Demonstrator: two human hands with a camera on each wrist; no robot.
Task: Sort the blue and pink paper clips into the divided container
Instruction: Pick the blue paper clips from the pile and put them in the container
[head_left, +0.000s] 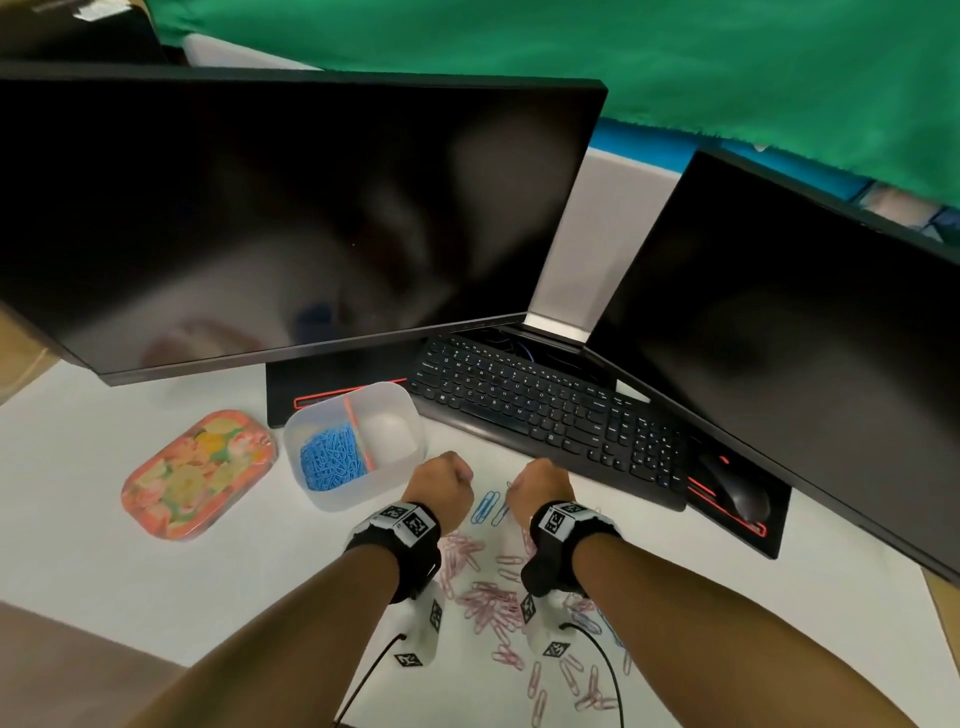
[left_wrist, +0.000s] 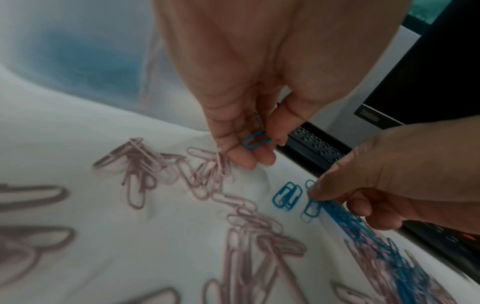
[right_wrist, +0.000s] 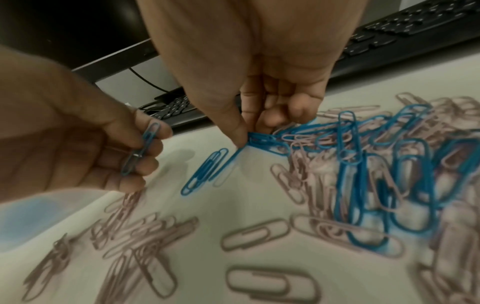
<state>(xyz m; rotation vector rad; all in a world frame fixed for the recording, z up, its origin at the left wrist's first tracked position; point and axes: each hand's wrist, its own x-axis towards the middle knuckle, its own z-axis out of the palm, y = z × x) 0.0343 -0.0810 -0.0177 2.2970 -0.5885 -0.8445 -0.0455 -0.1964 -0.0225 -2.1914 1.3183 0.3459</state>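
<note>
A translucent divided container (head_left: 385, 388) stands left of my hands. Its left compartment holds a heap of blue paper clips (head_left: 332, 460); the right compartment looks empty. My left hand (head_left: 448, 478) hovers just above the table and pinches one blue paper clip (left_wrist: 256, 139) between thumb and fingers. My right hand (right_wrist: 248, 136) is down on the table, thumb and forefinger pinching the end of a tangle of blue clips (right_wrist: 267, 139). Two or three loose blue clips (head_left: 485, 506) lie between the hands. Several pink clips (head_left: 488, 597) are scattered under my wrists.
A black keyboard (head_left: 545, 410) runs just beyond my right hand, with a mouse (head_left: 737, 491) at its right end. Two dark monitors (head_left: 291, 223) (head_left: 810, 322) stand behind. A floral oval tin (head_left: 197, 475) lies left of the container.
</note>
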